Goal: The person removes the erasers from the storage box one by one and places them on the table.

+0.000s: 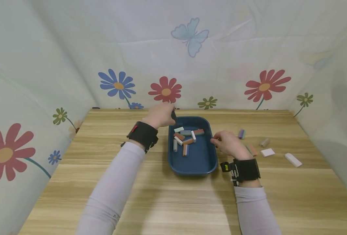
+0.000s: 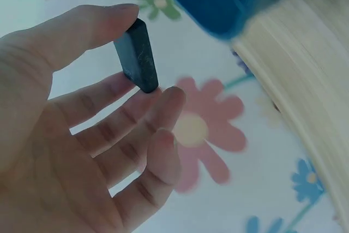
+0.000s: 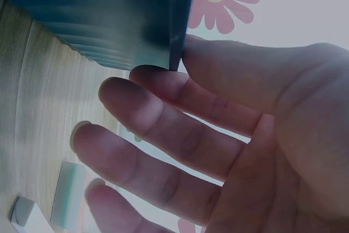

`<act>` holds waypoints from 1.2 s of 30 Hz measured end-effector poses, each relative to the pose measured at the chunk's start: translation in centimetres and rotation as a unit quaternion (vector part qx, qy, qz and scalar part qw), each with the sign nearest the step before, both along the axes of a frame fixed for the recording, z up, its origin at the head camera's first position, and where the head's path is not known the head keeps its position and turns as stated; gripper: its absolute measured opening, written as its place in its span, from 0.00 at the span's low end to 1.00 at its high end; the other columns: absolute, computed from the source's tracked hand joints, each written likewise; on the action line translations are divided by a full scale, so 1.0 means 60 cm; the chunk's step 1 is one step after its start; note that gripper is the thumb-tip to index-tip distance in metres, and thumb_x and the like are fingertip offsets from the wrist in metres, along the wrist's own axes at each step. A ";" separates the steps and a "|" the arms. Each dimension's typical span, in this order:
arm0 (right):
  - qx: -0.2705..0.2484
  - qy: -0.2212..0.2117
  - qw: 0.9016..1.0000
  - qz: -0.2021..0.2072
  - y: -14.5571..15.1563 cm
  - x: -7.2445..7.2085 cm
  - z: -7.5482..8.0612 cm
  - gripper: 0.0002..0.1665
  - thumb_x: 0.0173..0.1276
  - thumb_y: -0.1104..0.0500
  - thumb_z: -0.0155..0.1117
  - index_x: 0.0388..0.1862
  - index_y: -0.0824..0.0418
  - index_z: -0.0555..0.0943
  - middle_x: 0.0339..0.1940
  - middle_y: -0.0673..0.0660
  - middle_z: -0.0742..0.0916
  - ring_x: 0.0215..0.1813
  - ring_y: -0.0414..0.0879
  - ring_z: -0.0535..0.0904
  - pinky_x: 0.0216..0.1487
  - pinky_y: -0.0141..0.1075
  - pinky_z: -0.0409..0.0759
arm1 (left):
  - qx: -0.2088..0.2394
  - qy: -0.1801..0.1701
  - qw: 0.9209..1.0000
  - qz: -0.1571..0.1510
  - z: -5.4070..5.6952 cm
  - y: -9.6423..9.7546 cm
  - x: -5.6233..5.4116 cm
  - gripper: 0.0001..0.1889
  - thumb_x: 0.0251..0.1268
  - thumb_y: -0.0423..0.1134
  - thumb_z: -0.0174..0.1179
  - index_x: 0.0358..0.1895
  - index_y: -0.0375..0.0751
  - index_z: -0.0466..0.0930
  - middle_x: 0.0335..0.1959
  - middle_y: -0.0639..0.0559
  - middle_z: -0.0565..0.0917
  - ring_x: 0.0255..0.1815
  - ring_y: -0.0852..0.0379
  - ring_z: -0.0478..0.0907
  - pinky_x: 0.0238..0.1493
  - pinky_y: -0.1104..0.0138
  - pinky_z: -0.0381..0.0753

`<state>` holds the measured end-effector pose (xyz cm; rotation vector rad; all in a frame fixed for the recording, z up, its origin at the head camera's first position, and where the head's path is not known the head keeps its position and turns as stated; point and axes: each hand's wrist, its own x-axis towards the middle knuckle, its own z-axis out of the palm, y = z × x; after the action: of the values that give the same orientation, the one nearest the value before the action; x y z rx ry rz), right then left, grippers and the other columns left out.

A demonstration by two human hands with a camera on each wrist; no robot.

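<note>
A blue plastic bin (image 1: 195,163) stands on the wooden table, with several small coloured and white blocks (image 1: 188,141) lying loose in its far half. At the bin's far left corner, my left hand (image 1: 160,116) pinches a black block with bevelled edges (image 2: 139,55) between thumb and fingertips, slightly above the rim. The other fingers of that hand are loosely bent. On the right side, my right hand (image 1: 230,144) grips the bin's rim (image 3: 177,23) between thumb and index finger; its remaining fingers extend along the outside wall.
Several more blocks lie on the table to the right of the bin: a purple one (image 1: 242,134), a grey-brown one (image 1: 264,142), a green and orange one (image 1: 252,149), a white one (image 1: 267,152) and a longer white one (image 1: 293,160). A flowered cloth (image 1: 226,65) hangs behind the table.
</note>
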<state>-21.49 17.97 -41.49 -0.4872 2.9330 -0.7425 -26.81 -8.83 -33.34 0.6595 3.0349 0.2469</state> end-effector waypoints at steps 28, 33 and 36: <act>0.002 -0.001 1.000 -0.002 -0.008 -0.004 -0.001 0.13 0.75 0.58 0.57 0.34 0.64 0.82 0.21 0.54 0.81 0.22 0.45 0.73 0.26 0.38 0.70 | -0.054 -0.091 0.989 0.106 -0.158 -0.132 -0.027 0.07 0.54 0.31 0.66 0.36 0.40 0.81 0.41 0.45 0.83 0.39 0.48 0.78 0.41 0.51 0.76; 0.000 0.000 1.000 -0.003 -0.010 -0.005 0.003 0.13 0.75 0.58 0.57 0.33 0.65 0.82 0.21 0.54 0.81 0.22 0.45 0.72 0.26 0.38 0.69 | -0.060 -0.093 0.987 0.120 -0.162 -0.131 -0.031 0.09 0.51 0.31 0.69 0.37 0.40 0.83 0.44 0.44 0.84 0.44 0.45 0.80 0.45 0.47 0.75; 0.000 -0.004 1.000 -0.005 -0.010 -0.005 0.005 0.13 0.75 0.58 0.56 0.34 0.65 0.82 0.21 0.55 0.81 0.22 0.45 0.73 0.26 0.38 0.70 | -0.065 -0.091 0.986 0.121 -0.160 -0.129 -0.031 0.10 0.51 0.31 0.70 0.39 0.40 0.83 0.45 0.44 0.84 0.45 0.44 0.80 0.47 0.47 0.75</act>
<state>-21.77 17.37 -41.21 -0.4700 2.9297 -0.7439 -28.65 -16.59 -42.96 0.2445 2.9185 0.1053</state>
